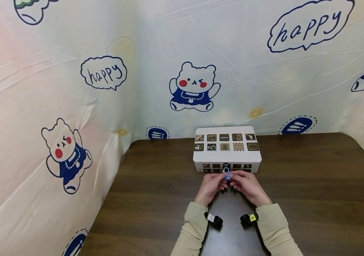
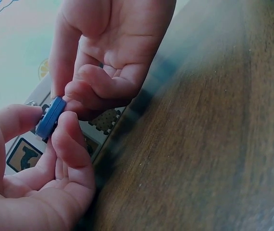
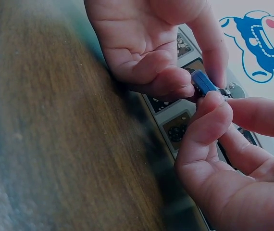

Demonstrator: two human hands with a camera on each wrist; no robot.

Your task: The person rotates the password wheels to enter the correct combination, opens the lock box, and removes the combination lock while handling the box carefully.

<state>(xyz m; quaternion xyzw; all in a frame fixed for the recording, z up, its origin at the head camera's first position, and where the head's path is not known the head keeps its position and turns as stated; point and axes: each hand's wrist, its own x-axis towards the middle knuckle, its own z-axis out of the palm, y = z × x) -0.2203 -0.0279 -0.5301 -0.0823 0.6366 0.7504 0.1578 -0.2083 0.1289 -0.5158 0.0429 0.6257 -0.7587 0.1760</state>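
A small blue padlock [image 1: 227, 176] with a metal shackle is held at the front of a white box [image 1: 226, 155], right by the box's clasp [image 1: 226, 165]. My left hand [image 1: 211, 186] pinches the padlock between thumb and fingers from the left. From the other side, my right hand [image 1: 248, 186] grips it with its fingertips. In the left wrist view the blue lock body [image 2: 51, 118] shows edge-on between both hands' fingertips. Fingers cover part of the padlock [image 3: 203, 83] in the right wrist view, and how the shackle sits in the clasp is hidden there.
The box stands at the back of a dark wooden table [image 1: 156, 199], close to a printed cloth backdrop [image 1: 233, 89]. Its lid and front carry rows of small square pictures. A black wrist camera [image 1: 214, 220] is strapped on the left wrist, another camera [image 1: 249, 219] on the right.
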